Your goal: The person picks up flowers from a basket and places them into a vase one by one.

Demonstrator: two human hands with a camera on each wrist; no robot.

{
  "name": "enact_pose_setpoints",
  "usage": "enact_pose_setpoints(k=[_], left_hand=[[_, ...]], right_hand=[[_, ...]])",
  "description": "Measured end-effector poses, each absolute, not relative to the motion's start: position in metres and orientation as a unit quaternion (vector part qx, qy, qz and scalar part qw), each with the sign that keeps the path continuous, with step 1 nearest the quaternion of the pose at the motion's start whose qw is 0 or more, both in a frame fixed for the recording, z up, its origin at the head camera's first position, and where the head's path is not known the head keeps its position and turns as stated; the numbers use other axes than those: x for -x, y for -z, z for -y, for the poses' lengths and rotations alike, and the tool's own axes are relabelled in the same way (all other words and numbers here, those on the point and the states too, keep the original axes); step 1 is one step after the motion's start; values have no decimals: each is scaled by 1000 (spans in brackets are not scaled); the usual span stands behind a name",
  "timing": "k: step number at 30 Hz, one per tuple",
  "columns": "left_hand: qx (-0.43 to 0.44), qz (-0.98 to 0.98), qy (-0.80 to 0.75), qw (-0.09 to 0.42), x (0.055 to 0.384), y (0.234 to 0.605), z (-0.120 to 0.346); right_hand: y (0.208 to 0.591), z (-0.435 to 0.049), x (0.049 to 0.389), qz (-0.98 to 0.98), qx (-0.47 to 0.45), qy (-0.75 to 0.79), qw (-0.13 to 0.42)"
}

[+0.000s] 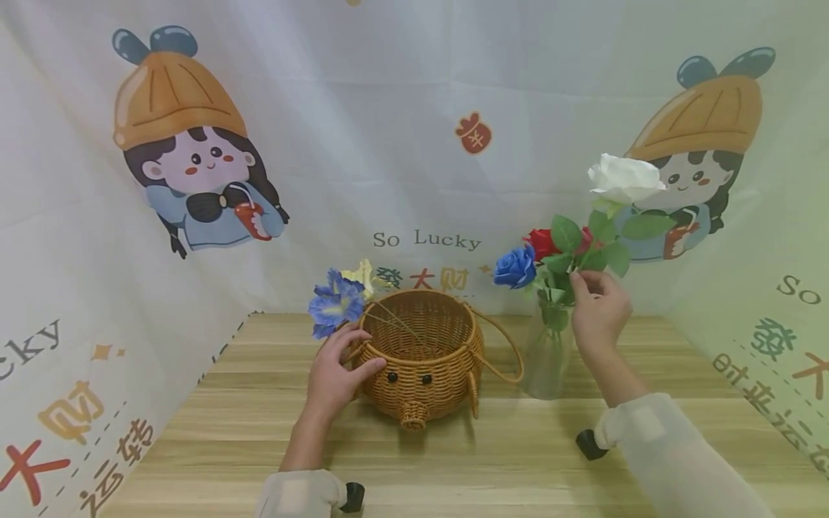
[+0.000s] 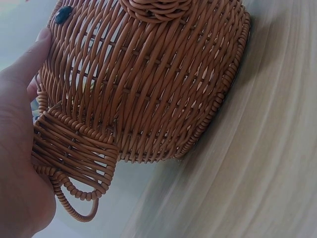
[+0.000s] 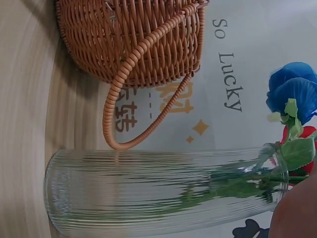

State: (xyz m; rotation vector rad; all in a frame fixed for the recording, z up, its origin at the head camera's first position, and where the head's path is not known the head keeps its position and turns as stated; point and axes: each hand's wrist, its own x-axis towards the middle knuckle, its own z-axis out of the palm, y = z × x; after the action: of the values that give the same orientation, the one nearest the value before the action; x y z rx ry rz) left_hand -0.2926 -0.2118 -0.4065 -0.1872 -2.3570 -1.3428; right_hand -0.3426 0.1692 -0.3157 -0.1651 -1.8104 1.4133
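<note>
My left hand (image 1: 333, 378) grips the rim of a brown wicker basket (image 1: 414, 392) with a pig face, fingers over the left side and thumb at the front. In the left wrist view the thumb lies near the basket's eye (image 2: 63, 15). A blue-purple flower (image 1: 337, 302) and a pale yellow flower (image 1: 363, 277) lean out of the basket at the left, thin stems inside it. Over the mouth of a clear ribbed vase (image 3: 148, 193), my right hand (image 1: 601, 311) pinches a stem among leaves below a tall white rose (image 1: 623, 180). The fingertips are partly hidden.
A blue rose (image 1: 514, 267) and a red rose (image 1: 542, 244) stand in the vase beside the white one. The basket's loop handle (image 1: 512, 345) hangs toward the vase. Printed cloth (image 1: 414, 180) surrounds the wooden tabletop (image 1: 453, 475).
</note>
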Motion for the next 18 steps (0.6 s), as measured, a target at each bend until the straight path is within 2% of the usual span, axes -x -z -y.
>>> enact_pose_setpoints(k=[8, 18], left_hand=[[69, 844, 487, 217, 293, 407, 211], [70, 846, 482, 218, 292, 406, 210]], right_hand=[[320, -167, 344, 700, 59, -570, 426], [310, -168, 348, 688, 88, -586, 420]])
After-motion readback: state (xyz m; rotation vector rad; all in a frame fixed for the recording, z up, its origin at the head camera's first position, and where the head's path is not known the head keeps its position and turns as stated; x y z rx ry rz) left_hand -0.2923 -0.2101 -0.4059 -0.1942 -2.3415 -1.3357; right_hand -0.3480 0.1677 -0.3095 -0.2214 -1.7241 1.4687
